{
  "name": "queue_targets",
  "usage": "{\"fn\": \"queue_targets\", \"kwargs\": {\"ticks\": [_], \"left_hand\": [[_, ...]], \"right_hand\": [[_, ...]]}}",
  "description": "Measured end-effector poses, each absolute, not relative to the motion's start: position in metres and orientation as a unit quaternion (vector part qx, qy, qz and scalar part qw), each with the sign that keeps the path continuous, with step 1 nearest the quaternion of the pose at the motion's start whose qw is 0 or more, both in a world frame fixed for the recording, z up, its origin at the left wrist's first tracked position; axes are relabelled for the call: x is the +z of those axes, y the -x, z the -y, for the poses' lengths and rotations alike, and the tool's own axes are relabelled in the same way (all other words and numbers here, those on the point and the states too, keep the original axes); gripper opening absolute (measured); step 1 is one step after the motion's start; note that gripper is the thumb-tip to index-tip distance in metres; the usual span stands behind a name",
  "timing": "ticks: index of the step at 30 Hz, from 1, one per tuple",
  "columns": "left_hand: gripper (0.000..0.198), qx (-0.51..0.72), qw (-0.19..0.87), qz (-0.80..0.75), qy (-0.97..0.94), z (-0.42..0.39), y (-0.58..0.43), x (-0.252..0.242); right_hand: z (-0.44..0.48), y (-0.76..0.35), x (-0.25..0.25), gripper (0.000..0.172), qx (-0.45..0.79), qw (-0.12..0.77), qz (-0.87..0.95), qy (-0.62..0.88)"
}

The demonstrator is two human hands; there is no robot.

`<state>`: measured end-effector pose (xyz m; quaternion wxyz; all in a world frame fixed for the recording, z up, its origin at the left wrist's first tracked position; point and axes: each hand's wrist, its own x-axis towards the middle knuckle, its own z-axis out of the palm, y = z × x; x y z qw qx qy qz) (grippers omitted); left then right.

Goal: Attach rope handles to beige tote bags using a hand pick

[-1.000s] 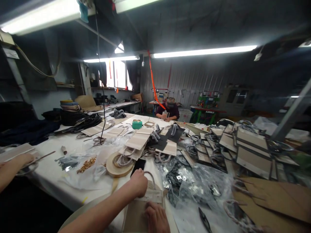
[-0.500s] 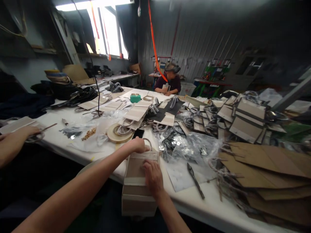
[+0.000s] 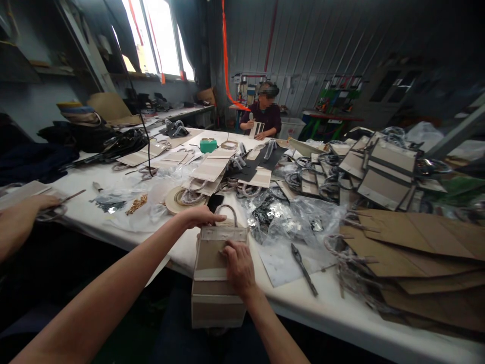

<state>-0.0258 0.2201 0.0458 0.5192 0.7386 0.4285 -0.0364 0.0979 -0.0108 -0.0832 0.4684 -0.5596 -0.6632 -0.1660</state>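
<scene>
A beige and cream bag panel with a looped, wrapped handle lies at the table's front edge, its lower part hanging over. My left hand is closed around its top edge beside the handle; the thumb shows and the other fingers are mostly hidden. My right hand rests on the panel's right side with curled, pinched fingertips. Whatever sits between those fingertips is too small to make out. Just behind my left hand are a dark phone-like slab and a roll of tape.
A co-worker's hand holds a panel at far left. Another person sits across the table. Brown bag pieces are stacked at right, near a dark pointed tool and plastic bags of metal parts.
My left hand has shifted slightly up and left along the panel's top, and its thumb now shows. My right hand stays on the panel. The view has tilted slightly.
</scene>
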Motion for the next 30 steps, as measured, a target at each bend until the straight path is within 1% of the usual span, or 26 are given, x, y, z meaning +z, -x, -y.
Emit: {"fn": "queue_targets", "kwargs": {"ticks": [3, 6, 12, 17, 23, 30], "left_hand": [[0.088, -0.062, 0.575, -0.432, -0.692, -0.218, 0.032, 0.035], [0.082, -0.086, 0.615, -0.396, -0.677, -0.216, 0.035, 0.030], [0.064, -0.141, 0.623, -0.350, -0.685, -0.218, 0.035, 0.036], [0.061, -0.142, 0.678, -0.299, -0.656, -0.216, 0.036, 0.027], [0.053, -0.138, 0.696, -0.266, -0.653, -0.218, 0.040, 0.004], [0.048, -0.091, 0.715, -0.263, -0.642, -0.213, 0.049, -0.010]], "right_hand": [[0.011, -0.098, -0.081, 0.021, -0.168, 0.467, 0.673, 0.549], [0.012, -0.098, -0.081, 0.022, -0.163, 0.464, 0.681, 0.543], [0.011, -0.098, -0.086, 0.022, -0.155, 0.462, 0.680, 0.548], [0.011, -0.099, -0.085, 0.022, -0.157, 0.474, 0.673, 0.546], [0.013, -0.101, -0.088, 0.025, -0.139, 0.486, 0.661, 0.555], [0.011, -0.103, -0.086, 0.025, -0.094, 0.489, 0.669, 0.552]]}}
